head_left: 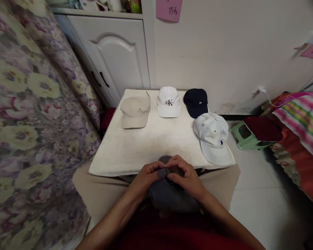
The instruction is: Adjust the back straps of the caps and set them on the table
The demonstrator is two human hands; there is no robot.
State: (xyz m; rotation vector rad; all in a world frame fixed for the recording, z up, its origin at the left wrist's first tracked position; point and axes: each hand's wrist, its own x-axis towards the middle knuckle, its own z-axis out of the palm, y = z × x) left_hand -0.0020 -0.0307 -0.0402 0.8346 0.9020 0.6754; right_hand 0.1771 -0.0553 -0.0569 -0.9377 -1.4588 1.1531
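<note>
A dark grey baseball cap (169,196) is in my lap, at the near edge of the table, its back strap toward my fingers. My left hand (152,172) pinches the strap (162,173) between thumb and fingers. From the other side, my right hand (184,175) grips the same cap by the strap opening, fingers bent and close to the left ones. Part of the cap is hidden behind my hands. On the table beyond lie a beige cap (135,111), a white cap (168,101), a navy cap (196,103) and a pale blue cap (214,137).
The caps rest on a table with a cream cloth (114,149). A floral curtain (39,114) hangs at the left, a white cabinet (114,52) stands behind. To the right are a green stool (241,135) and a bed with striped cloth (305,111).
</note>
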